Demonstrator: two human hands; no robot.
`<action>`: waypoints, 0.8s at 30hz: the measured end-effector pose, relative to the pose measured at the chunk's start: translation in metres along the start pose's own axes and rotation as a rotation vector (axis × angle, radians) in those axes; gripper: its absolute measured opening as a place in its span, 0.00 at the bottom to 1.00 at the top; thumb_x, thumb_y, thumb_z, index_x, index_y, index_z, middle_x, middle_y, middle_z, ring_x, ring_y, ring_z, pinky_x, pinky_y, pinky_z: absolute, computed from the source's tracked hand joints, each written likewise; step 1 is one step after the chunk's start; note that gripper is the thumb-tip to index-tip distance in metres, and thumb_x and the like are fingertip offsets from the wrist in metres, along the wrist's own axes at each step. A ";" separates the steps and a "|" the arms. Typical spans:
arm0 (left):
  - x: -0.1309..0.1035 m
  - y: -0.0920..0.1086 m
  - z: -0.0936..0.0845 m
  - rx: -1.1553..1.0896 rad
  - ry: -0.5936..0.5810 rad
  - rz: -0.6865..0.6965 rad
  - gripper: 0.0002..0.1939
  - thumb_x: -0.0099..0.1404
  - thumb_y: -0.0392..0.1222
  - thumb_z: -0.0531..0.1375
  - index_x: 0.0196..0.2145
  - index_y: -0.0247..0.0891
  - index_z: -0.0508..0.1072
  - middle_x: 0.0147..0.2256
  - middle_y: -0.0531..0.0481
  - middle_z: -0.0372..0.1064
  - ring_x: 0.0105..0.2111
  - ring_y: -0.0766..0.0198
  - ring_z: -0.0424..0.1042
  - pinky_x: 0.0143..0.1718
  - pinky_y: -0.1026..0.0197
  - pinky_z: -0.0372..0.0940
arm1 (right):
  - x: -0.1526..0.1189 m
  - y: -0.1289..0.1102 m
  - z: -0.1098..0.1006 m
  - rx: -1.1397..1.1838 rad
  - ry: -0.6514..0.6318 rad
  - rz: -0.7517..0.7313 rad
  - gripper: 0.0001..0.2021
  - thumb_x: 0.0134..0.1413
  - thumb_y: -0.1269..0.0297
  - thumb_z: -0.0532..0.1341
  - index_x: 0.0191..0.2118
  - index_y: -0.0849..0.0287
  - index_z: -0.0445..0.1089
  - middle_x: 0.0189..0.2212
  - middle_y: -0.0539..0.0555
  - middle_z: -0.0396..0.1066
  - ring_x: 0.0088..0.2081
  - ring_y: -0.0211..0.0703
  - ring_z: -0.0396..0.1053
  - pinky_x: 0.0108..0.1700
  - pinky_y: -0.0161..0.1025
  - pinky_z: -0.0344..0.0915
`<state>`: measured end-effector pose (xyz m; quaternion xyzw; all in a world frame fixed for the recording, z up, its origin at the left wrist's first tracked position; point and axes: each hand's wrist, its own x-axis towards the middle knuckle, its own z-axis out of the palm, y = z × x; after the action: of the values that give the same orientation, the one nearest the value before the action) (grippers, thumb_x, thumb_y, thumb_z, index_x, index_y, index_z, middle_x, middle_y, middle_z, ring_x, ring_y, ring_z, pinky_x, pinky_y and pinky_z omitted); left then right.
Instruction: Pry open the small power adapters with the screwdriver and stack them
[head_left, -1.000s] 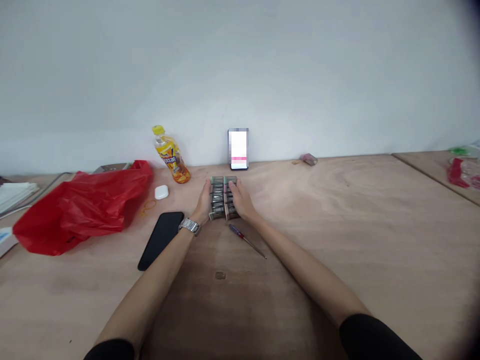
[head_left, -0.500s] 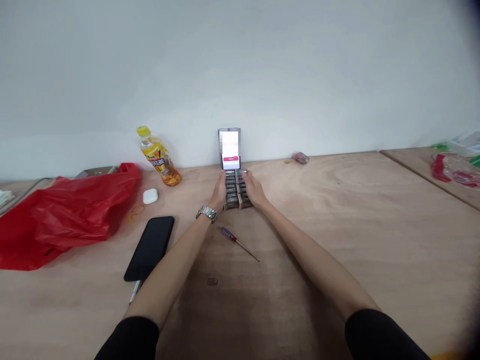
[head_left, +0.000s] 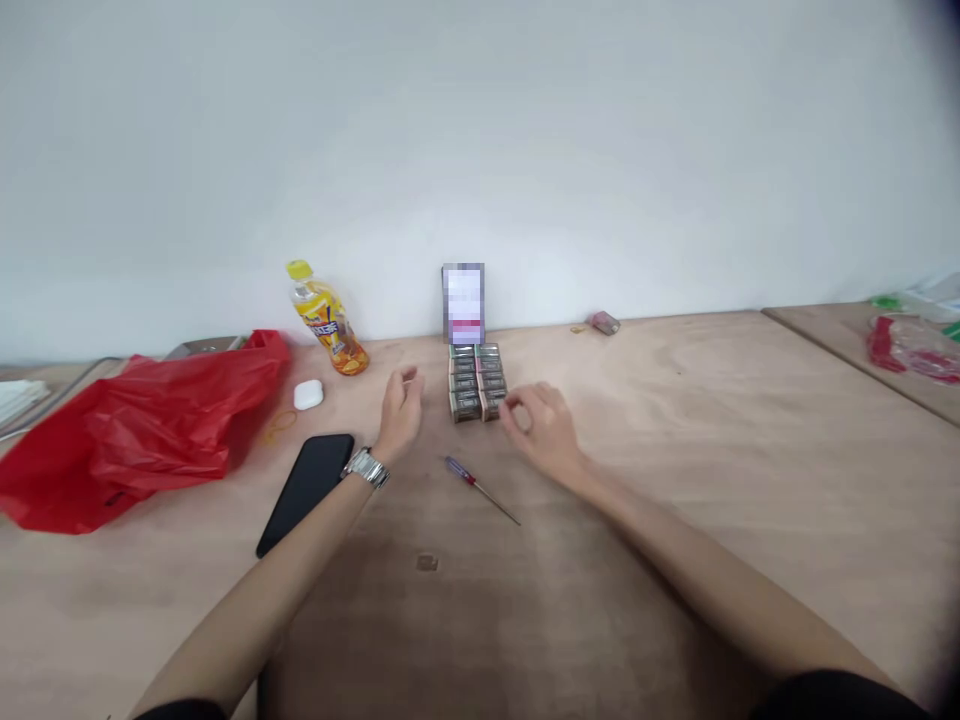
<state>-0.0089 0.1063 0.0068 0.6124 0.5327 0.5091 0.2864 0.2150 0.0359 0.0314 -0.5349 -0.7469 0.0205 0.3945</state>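
**Plywood table**

The table carries a red bag far left, bottle, earbud case, black phone, screwdriver, block of small boxes, and propped phone at the wall.

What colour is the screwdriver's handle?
Purple, on the screwdriver lying on the table, seen in the head view.

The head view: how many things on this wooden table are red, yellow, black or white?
Red: 1, the plastic bag
Yellow: 1, the drink bottle
Black: 1, the phone lying flat
White: 1, the small case
Total: 4
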 end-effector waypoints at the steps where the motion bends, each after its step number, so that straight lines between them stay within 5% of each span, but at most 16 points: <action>1: -0.008 0.001 -0.006 0.038 0.001 0.012 0.16 0.68 0.50 0.53 0.47 0.37 0.65 0.47 0.42 0.66 0.46 0.57 0.68 0.50 0.51 0.63 | -0.011 -0.010 -0.004 -0.046 -0.100 -0.046 0.09 0.59 0.62 0.55 0.32 0.59 0.70 0.31 0.56 0.73 0.37 0.48 0.69 0.45 0.45 0.64; 4: -0.025 0.007 -0.013 0.121 -0.061 0.063 0.15 0.66 0.49 0.56 0.44 0.36 0.67 0.42 0.44 0.67 0.40 0.58 0.68 0.44 0.53 0.65 | -0.037 -0.037 -0.007 -0.194 -0.428 -0.163 0.11 0.54 0.57 0.61 0.33 0.61 0.71 0.31 0.59 0.74 0.41 0.53 0.69 0.42 0.44 0.64; 6: -0.032 0.011 -0.011 0.170 -0.131 0.111 0.15 0.64 0.49 0.59 0.44 0.37 0.68 0.43 0.44 0.67 0.40 0.58 0.67 0.44 0.53 0.65 | -0.048 -0.048 -0.007 -0.286 -0.558 -0.201 0.09 0.55 0.63 0.59 0.35 0.63 0.73 0.32 0.61 0.75 0.41 0.54 0.70 0.42 0.45 0.64; 11: -0.037 0.017 -0.002 0.346 -0.272 0.304 0.21 0.66 0.49 0.58 0.53 0.39 0.64 0.49 0.42 0.63 0.46 0.56 0.66 0.49 0.51 0.64 | -0.049 -0.028 -0.025 -0.313 -0.761 -0.087 0.07 0.52 0.68 0.59 0.31 0.60 0.75 0.28 0.59 0.75 0.34 0.51 0.72 0.35 0.40 0.61; 17: -0.018 0.030 0.004 0.188 -0.199 0.246 0.13 0.65 0.48 0.58 0.43 0.39 0.69 0.45 0.44 0.64 0.45 0.56 0.65 0.50 0.52 0.61 | -0.021 0.040 -0.057 -0.341 -0.637 0.127 0.06 0.48 0.70 0.59 0.27 0.59 0.74 0.25 0.55 0.74 0.29 0.43 0.69 0.31 0.36 0.56; 24: 0.087 0.047 0.035 -0.067 -0.188 -0.039 0.10 0.68 0.46 0.51 0.32 0.39 0.62 0.37 0.47 0.71 0.34 0.63 0.65 0.32 0.62 0.60 | -0.010 0.051 -0.030 -0.421 -0.424 0.099 0.08 0.58 0.68 0.54 0.35 0.61 0.70 0.34 0.58 0.74 0.40 0.47 0.68 0.41 0.38 0.57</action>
<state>0.0332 0.1829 0.0655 0.6370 0.4979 0.4614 0.3653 0.2743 0.0382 0.0232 -0.6247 -0.7732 -0.0044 0.1088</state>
